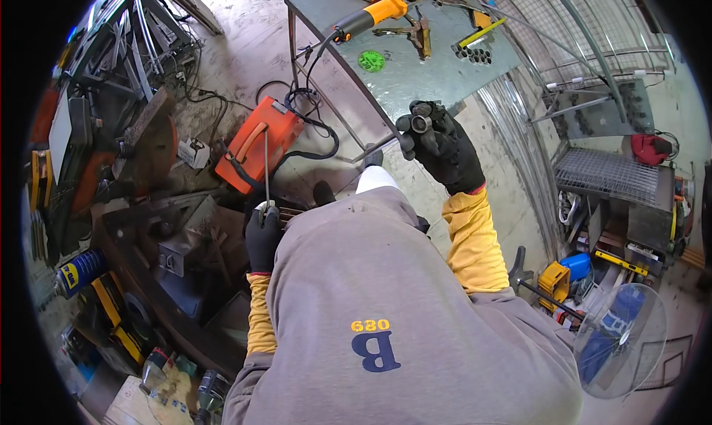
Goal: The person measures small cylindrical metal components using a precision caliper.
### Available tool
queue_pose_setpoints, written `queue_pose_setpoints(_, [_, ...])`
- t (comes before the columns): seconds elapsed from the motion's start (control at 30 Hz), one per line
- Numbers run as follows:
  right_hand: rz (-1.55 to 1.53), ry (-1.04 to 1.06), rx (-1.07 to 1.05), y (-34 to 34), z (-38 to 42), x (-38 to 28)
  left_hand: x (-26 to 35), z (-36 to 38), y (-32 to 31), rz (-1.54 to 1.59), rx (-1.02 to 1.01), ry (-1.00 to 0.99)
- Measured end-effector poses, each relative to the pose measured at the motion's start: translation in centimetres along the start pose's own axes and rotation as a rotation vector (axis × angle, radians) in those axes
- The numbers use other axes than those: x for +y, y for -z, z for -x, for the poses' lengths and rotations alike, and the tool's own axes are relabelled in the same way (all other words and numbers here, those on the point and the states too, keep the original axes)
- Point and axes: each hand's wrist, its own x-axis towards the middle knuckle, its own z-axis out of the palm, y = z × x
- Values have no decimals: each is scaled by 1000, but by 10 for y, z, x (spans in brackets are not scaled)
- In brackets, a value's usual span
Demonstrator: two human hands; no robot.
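Observation:
My left hand point(264, 238), in a black glove, is closed around the light-coloured end of a thin metal rod point(267, 165). The rod points up in front of the orange box-shaped machine. At the table's near corner my right hand point(445, 147), also gloved in black, is raised with its fingers closed on a small round metal ring point(420, 124). The ring's round opening faces the camera.
On the metal table point(437, 84) lie an orange grinder point(374, 17), a green disc point(371, 61), clamps and a group of small rings point(472, 54). The orange machine point(259, 143) stands on the floor with cables. A fan point(623, 340) is at the lower right; tools crowd the left.

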Motion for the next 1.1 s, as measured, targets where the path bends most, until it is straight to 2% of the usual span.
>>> queue_pose_setpoints(0.07, [42,59,-78,2,-1,2,-2,1,1,-36,-10,-15])
queue_pose_setpoints(0.2, [53,73,-93,-10,0,-6,-9,3,-1,-107,-18,-71])
queue_pose_setpoints(0.27, [171,140,40,-23,4,-11,-14,3,-2,-110,-27,-68])
queue_pose_setpoints(0.4, [119,140,82,-28,6,-18,-20,3,-6,-113,-28,-105])
queue_pose_setpoints(0.6, [435,233,256,-44,16,-21,-18,5,-9,-58,-62,-27])
queue_pose_setpoints(0.67, [596,327,306,-51,19,-20,-26,5,-10,-84,-61,-69])
queue_pose_setpoints(0.73, [600,301,306,-55,23,-23,-36,4,-12,-111,-57,-112])
queue_pose_setpoints(0.8, [603,278,305,-54,24,-24,-42,4,-15,-182,-25,-241])
queue_pose_setpoints(0.9, [457,245,250,-44,25,-24,-41,0,-20,-222,-10,-272])
queue_pose_setpoints(0.93, [429,221,234,-40,25,-25,-38,-1,-20,-227,-4,-276])
queue_pose_setpoints(1.0, [392,199,211,-32,23,-26,-19,0,-20,-33,-22,-74])
queue_pose_setpoints(1.1, [340,221,171,-22,20,-28,-15,-3,-27,-106,-2,-118])
